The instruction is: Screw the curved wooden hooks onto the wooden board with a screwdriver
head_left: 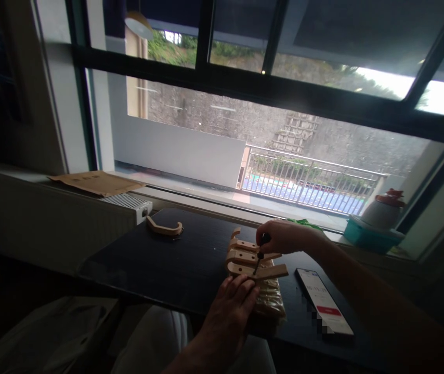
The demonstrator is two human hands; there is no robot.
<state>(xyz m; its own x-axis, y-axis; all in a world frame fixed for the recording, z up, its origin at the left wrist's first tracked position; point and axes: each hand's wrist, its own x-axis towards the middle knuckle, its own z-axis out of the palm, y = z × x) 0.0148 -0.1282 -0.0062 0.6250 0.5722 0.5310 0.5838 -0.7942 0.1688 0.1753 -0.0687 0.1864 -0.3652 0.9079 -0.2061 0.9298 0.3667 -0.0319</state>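
right grip (277, 237): we hold a black screwdriver (260, 255) at the nearest curved pale-wood hook (275, 271), on a clear-wrapped bundle (272, 301), black table (191, 259); driving seems unfinished. left grip (230, 309): fingers extended against hook. completed count: unclear.

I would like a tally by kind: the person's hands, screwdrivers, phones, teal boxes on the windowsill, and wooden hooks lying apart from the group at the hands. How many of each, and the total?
Left hand and right hand: 2
Screwdriver: 1
Phone: 1
Teal box: 1
Wooden hook lying apart: 1
Total: 6
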